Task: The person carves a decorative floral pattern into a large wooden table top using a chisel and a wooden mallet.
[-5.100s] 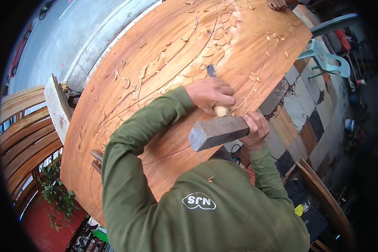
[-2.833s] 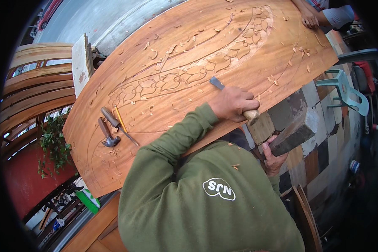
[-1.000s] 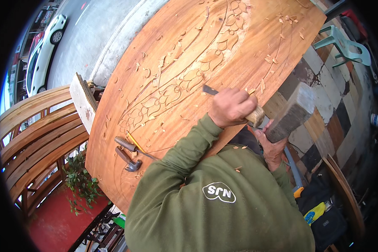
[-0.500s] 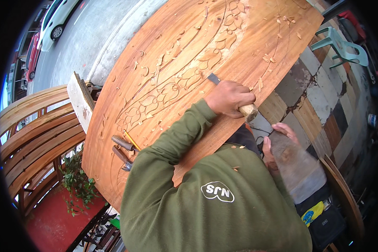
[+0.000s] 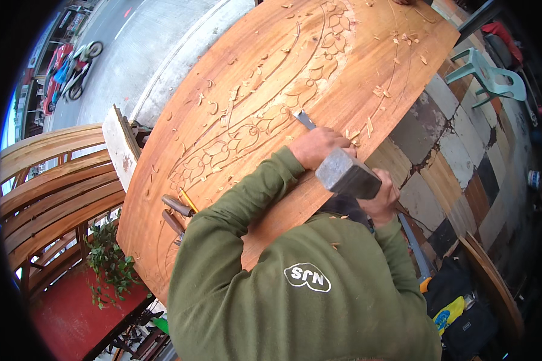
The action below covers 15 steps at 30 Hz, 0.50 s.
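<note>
My left hand [image 5: 314, 146] grips a chisel, its flat blade [image 5: 305, 119] resting on the carved floral band of a large curved wooden panel [image 5: 391, 72]. My right hand [image 5: 383, 194] is wrapped round a heavy squared mallet [image 5: 343, 171], whose block is raised over the chisel's handle end and hides it. Curled shavings lie across the panel. At its left, partly behind my left sleeve, lie wooden-handled tools [image 5: 177, 204] and a yellow pencil [image 5: 186, 197].
A co-worker's hand [image 5: 406, 2] touches the panel's far edge. Slatted wooden furniture [image 5: 60, 180], a plant [image 5: 108, 253] and a red surface [image 5: 72, 319] are at left. A plastic chair [image 5: 488, 78] stands on tiles at right. A motorbike [image 5: 84, 69] is on the street beyond.
The mallet has swung up and leftward from low at the right to just over the chisel's end. The chisel stays in my left hand. A motorbike has appeared on the street.
</note>
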Motion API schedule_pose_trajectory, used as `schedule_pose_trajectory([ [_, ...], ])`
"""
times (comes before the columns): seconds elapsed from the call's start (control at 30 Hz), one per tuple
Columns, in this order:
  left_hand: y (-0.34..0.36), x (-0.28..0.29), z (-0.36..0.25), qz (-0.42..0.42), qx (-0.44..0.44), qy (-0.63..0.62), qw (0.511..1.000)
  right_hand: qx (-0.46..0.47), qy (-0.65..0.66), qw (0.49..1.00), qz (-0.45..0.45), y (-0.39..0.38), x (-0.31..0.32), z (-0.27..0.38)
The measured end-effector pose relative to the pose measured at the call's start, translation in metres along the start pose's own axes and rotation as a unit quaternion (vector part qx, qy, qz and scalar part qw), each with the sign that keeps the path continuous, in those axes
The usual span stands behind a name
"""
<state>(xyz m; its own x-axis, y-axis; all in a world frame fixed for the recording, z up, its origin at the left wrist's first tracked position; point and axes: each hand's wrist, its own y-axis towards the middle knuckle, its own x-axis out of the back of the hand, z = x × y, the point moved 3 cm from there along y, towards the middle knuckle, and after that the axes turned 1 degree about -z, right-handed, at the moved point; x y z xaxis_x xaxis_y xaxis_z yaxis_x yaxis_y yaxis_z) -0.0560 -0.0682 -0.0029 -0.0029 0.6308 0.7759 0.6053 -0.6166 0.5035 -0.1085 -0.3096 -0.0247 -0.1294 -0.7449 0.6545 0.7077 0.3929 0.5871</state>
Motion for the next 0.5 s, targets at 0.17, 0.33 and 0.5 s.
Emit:
schedule_pose_trajectory([
  [0.17, -0.003, 0.009, -0.010, 0.010, 0.003, -0.035, 0.999, 0.032, 0.041, 0.997, -0.049, -0.028, 0.003, 0.013],
  [0.33, -0.002, 0.026, -0.006, 0.013, 0.039, -0.045, 0.998, 0.011, -0.016, 1.000, -0.009, 0.013, 0.015, 0.027],
  [0.5, -0.006, 0.016, -0.005, 0.010, 0.005, -0.081, 0.997, 0.047, 0.088, 0.987, -0.128, 0.005, -0.002, 0.014],
])
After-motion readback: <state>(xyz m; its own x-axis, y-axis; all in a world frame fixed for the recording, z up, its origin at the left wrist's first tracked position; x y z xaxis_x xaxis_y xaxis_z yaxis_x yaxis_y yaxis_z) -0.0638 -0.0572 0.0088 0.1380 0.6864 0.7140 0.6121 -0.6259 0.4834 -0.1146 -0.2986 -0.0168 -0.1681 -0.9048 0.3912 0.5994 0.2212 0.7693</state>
